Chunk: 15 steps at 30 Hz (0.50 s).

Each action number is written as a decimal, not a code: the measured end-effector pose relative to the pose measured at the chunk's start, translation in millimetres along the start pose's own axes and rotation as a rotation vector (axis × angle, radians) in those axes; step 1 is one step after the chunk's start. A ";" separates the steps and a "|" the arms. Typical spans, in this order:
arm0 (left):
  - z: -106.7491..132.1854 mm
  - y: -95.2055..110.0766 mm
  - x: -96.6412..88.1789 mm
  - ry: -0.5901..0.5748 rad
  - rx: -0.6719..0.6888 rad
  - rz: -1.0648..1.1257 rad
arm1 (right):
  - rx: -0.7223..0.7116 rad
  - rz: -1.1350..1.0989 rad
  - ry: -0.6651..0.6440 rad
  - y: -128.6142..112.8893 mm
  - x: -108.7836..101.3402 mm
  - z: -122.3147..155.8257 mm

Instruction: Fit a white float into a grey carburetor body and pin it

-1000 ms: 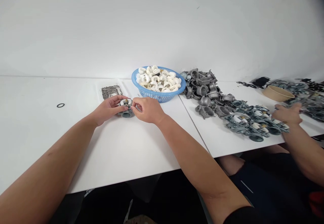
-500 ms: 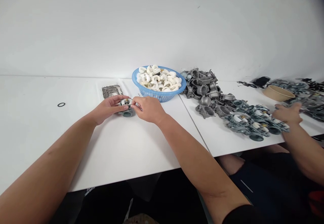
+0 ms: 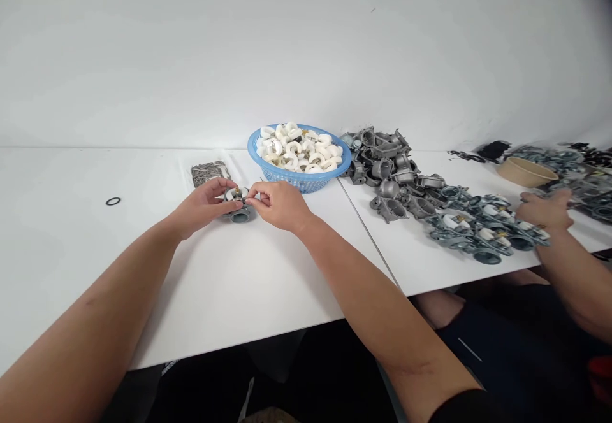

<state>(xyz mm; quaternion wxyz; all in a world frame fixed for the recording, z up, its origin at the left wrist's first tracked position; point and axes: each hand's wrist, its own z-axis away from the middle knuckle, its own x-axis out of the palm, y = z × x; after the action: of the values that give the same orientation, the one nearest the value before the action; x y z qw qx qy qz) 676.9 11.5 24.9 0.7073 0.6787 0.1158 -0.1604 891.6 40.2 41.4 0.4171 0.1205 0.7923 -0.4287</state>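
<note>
A small metal carburetor body [image 3: 240, 216] rests on the white table with its round bore toward me. A white ring-shaped float [image 3: 234, 195] with a brass-coloured part sits on its top. My left hand [image 3: 201, 207] is closed round the carburetor's left side, thumb in front and fingers behind. At the body's right edge, thumb and forefinger of my right hand [image 3: 281, 205] are pinched together. Whatever they hold is too small to make out. Just behind my left hand lie many thin metal pins [image 3: 209, 172] in a clear shallow tray.
A blue basket [image 3: 306, 184] heaped with white floats stands behind my right hand. Right of it are piled grey metal bowls [image 3: 389, 168] and carburetors with floats [image 3: 488, 235]. A co-worker's hand [image 3: 545, 211] is beside a tan bowl [image 3: 526, 173]. A black ring [image 3: 113, 201] lies left.
My hands keep nearly the same grip on the carburetor, with the float showing slightly more. The view has shifted a little. The co-worker's hand has changed its pose slightly.
</note>
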 end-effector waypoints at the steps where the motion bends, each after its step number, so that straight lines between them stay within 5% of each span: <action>1: 0.3 0.5 -0.6 -0.005 -0.002 0.004 | 0.012 -0.035 0.000 0.9 0.4 -0.3; 15: 5.6 7.9 -4.6 -0.084 -0.041 -0.069 | 0.100 -0.367 0.023 14.9 11.6 -6.1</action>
<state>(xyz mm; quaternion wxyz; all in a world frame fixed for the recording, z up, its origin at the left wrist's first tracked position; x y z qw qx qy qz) 675.4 6.4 34.3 0.7195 0.6521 0.1125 -0.2107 889.1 52.0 25.7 0.3163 -0.0006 0.7834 -0.5349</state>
